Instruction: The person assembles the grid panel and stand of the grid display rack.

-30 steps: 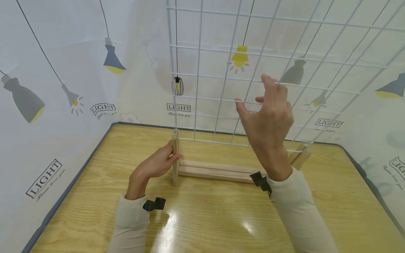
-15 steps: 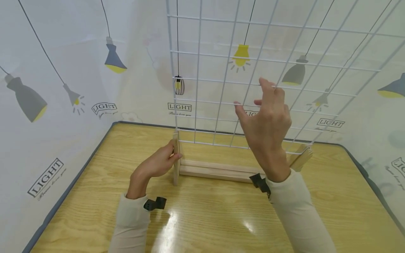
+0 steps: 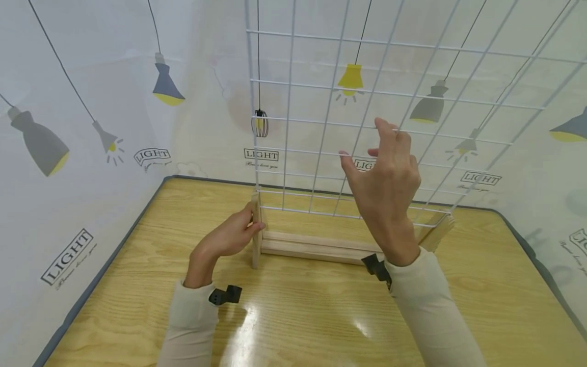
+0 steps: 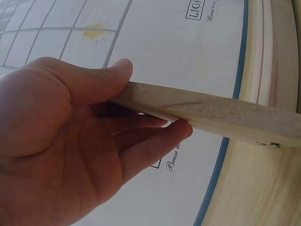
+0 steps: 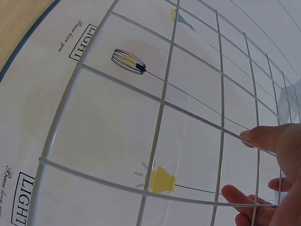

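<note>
Slightly lower than a second before, the grid [image 3: 325, 123] had come down with my right hand [image 3: 390, 176], whose fingers hooked its wires, thumb apart. My left hand [image 3: 231, 234] pinched the left post [image 3: 255, 250], nearer the grid's lower left corner. Its bottom edge ran along and above the rail [image 3: 316, 252], between posts; whether seated, I couldn't tell. My right wrist hid the rail's far end; the wall [image 3: 202, 117] stood behind.
</note>
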A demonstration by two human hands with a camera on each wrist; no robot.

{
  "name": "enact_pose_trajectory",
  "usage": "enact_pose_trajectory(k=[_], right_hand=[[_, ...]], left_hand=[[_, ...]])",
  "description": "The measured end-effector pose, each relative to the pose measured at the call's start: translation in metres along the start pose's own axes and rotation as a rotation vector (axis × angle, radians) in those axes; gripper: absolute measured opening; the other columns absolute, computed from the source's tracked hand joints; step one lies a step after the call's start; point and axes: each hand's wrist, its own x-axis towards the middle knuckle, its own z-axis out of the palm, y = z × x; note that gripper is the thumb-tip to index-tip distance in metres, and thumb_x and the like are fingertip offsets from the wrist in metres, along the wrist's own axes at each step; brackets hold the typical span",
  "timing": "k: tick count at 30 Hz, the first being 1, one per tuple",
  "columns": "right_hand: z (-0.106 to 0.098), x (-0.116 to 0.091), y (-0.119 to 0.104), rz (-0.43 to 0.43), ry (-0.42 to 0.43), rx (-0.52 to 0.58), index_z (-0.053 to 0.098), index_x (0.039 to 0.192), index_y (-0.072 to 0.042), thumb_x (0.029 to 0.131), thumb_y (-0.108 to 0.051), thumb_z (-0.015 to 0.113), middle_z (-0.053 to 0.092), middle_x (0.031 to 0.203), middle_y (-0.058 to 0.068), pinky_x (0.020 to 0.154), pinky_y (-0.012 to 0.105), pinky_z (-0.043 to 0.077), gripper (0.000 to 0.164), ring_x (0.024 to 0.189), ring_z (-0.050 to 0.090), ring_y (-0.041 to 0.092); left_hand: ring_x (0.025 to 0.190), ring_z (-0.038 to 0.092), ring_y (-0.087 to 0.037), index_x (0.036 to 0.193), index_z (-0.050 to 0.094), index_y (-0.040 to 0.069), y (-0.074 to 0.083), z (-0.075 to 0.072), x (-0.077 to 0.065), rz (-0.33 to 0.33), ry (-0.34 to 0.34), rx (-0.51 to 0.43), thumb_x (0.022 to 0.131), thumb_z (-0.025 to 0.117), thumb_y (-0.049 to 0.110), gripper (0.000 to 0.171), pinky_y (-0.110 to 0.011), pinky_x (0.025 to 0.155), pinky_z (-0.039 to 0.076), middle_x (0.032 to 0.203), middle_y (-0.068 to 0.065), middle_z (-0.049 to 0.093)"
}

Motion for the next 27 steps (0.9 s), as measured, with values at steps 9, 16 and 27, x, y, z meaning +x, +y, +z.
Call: enact_pose_trajectory(k=[9,16,27], right_hand=[[0.0010,-0.0019,0.0019,0.003,-0.001,0.003,0.056,0.130,-0.006,0.079,-0.023,0.084,0.063,0.113,0.022,0.059,0.052,0.049,0.060,0.079,0.072,0.029],[0.0019,-0.0041,0.0030,0.005,-0.004,0.010,0.056,0.130,-0.006,0.079,-0.023,0.084,0.063,0.113,0.022,0.059,0.052,0.049,0.061,0.078,0.071,0.029],[0.0040,-0.0065,0.0036,0.010,-0.004,0.003,0.056,0.129,-0.006,0.078,-0.023,0.085,0.063,0.112,0.022,0.057,0.052,0.048,0.061,0.078,0.071,0.029]], left_hand=[[0.074,0.049,-0.020,0.118,0.044,-0.004,0.0013,-0.0004,-0.0007,0.008,0.004,0.009,0.107,0.046,0.014,0.021,-0.036,0.074,0.044,0.100,-0.021,0.058],[0.072,0.048,-0.020,0.116,0.044,-0.004,0.0015,0.0001,-0.0002,0.007,0.003,-0.004,0.107,0.046,0.012,0.019,-0.035,0.072,0.043,0.096,-0.019,0.057],[0.081,0.051,-0.023,0.140,0.035,-0.003,0.0047,0.0014,0.0052,0.103,0.161,-0.095,0.109,0.038,0.032,0.047,-0.040,0.076,0.044,0.097,-0.014,0.053]])
